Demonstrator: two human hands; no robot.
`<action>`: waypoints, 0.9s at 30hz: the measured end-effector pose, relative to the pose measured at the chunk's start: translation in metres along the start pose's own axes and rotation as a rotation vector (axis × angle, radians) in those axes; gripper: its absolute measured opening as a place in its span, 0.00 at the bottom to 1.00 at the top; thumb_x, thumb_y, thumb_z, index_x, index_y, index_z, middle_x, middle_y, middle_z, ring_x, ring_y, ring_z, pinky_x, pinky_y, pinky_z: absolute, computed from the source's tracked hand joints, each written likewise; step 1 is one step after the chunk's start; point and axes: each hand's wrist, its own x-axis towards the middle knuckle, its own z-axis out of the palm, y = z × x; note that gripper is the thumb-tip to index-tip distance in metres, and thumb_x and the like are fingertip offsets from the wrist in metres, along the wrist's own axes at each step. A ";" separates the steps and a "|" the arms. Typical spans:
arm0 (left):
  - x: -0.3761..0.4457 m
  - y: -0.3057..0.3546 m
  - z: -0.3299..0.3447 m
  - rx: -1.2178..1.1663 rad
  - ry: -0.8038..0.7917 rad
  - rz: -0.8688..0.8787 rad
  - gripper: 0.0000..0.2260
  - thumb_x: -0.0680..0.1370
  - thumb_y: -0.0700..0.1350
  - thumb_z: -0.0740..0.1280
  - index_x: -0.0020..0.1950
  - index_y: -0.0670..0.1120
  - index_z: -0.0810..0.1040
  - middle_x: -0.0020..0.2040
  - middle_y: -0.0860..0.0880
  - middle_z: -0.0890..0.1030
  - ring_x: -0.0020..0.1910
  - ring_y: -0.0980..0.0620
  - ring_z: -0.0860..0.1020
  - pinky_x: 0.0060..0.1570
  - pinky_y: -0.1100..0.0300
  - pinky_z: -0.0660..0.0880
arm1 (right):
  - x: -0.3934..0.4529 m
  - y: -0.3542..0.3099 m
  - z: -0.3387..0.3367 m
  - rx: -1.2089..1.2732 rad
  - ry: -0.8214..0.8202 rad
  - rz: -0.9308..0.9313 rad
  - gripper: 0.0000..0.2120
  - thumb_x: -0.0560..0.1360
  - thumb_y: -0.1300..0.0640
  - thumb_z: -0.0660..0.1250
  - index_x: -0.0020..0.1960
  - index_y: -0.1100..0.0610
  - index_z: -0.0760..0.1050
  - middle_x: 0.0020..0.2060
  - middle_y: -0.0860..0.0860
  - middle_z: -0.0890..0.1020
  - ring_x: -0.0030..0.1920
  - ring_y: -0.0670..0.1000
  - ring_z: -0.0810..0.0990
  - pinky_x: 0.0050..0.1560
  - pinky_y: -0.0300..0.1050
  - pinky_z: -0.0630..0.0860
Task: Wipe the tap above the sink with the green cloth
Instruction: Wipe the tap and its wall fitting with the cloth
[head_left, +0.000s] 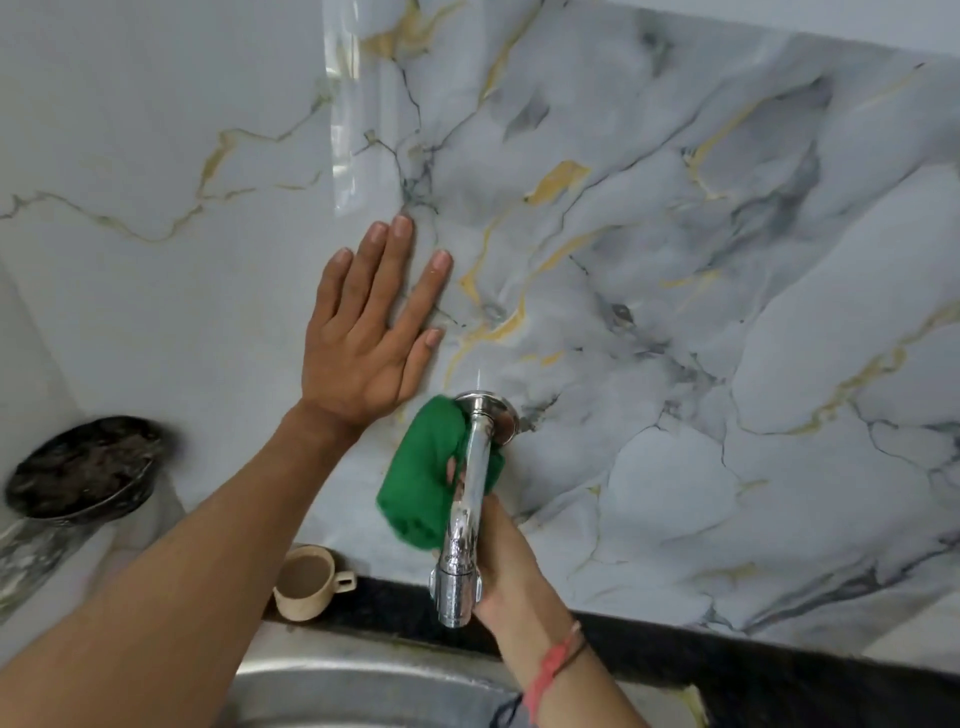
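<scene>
We see the chrome tap (470, 499) projecting from a round flange on the marbled wall (701, 286), directly above the steel sink (363, 691). Its long axis runs out from the wall toward us and downward in the picture, so the spout end with its knurled nozzle points at the sink basin below. The green cloth (421, 467) is bunched against the tap's left side and wraps behind the pipe close to the flange, with a small fold showing on the pipe's right side as well.

Our right hand (511, 566) reaches up from beneath the tap, its fingers curled into the cloth and pressing it onto the pipe; one fingertip shows at the pipe's left edge, the rest is hidden behind the metal. A red thread band sits on that wrist.

Our left hand (371, 332) lies flat on the wall just up and left of the flange, fingers spread and holding nothing.

Moving outward to containers, a small beige cup (306, 584) stands on the dark counter ledge left of the spout, upright, handle turned right, with a light brown liquid inside. Further left, a round steel vessel (83, 467) sits near the corner, tilted toward us, holding something dark and lumpy that we cannot identify. The sink basin's contents are out of view.
</scene>
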 end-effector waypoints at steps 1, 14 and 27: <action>0.000 0.000 -0.001 0.005 0.005 0.001 0.27 0.84 0.51 0.51 0.82 0.45 0.60 0.80 0.37 0.61 0.80 0.37 0.63 0.77 0.41 0.63 | 0.003 0.000 0.002 0.003 -0.008 -0.005 0.12 0.79 0.60 0.62 0.55 0.61 0.83 0.39 0.57 0.90 0.37 0.55 0.90 0.30 0.46 0.85; 0.003 0.003 -0.003 0.028 0.008 0.003 0.27 0.84 0.52 0.49 0.82 0.44 0.60 0.80 0.37 0.59 0.78 0.35 0.65 0.79 0.43 0.60 | -0.054 -0.054 0.013 -1.367 0.062 -0.934 0.16 0.81 0.64 0.64 0.66 0.52 0.74 0.61 0.45 0.79 0.60 0.37 0.78 0.61 0.32 0.76; 0.004 0.003 -0.006 0.035 -0.003 0.000 0.27 0.83 0.52 0.48 0.81 0.45 0.62 0.76 0.34 0.70 0.77 0.35 0.68 0.76 0.42 0.63 | -0.017 -0.013 0.060 -2.114 0.450 -0.895 0.15 0.76 0.51 0.64 0.60 0.55 0.78 0.60 0.54 0.78 0.64 0.58 0.72 0.66 0.63 0.69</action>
